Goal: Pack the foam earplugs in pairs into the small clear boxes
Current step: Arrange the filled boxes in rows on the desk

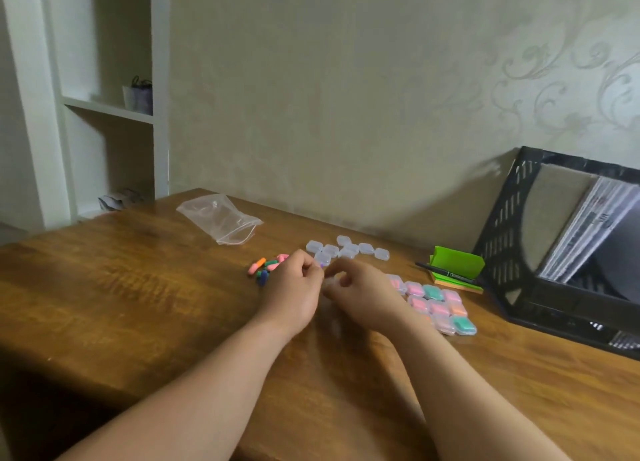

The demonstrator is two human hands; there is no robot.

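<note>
Left hand (294, 289) pinches purple earplug (322, 264); right hand (362, 287) grips clear box (329, 283) (blurred).

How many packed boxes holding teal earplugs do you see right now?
2. One teal box sits in the far row of the packed boxes, the other teal box at their near right corner. The right hand may hide more.

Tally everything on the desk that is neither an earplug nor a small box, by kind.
Clear zip bag: 1
Black pen: 1
Green note pad: 1
Black file rack: 1
Total: 4
</note>
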